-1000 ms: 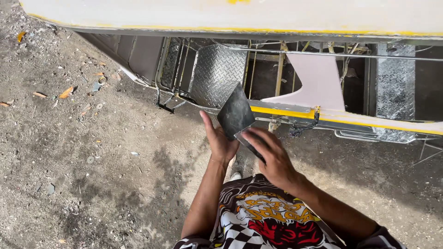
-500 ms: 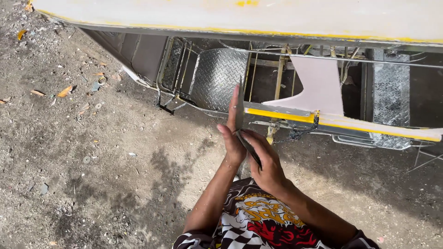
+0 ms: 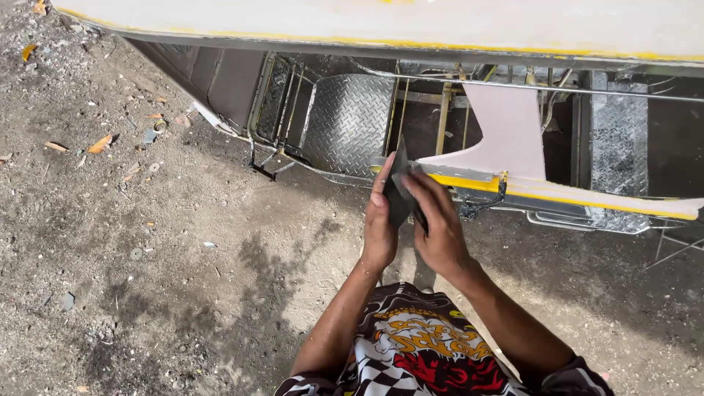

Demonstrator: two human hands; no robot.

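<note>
Left hand: the left hand (image 3: 380, 233) stands edge-up with its fingers nearly straight, palm pressed flat against one face of the dark sheet (image 3: 400, 189)
Right hand: the right hand (image 3: 438, 233) curls over the sheet's other face, fingers bent and closed on it from the right, thumb side hidden
Dark sheet: thin, grey-black, probably abrasive paper; pinched between the two palms, seen nearly edge-on, its long axis running up and away from the wrists to a pointed top corner
Where it lies: straight ahead of both hands, its upper tip reaching the near end of the yellow-edged panel (image 3: 557, 192); I cannot tell whether tip and panel touch
Nearer hand: both are on the sheet; the left sits closer to the panel's end, the right a little lower and to the side
Panel: pale, filler-coloured surface with a yellow painted edge, running off to the right
Behind: tread-plate step (image 3: 350, 121) and bare metal frame under a pale body edge (image 3: 381, 22)
Ground: dry dirt (image 3: 139, 257) with scattered leaves
</note>
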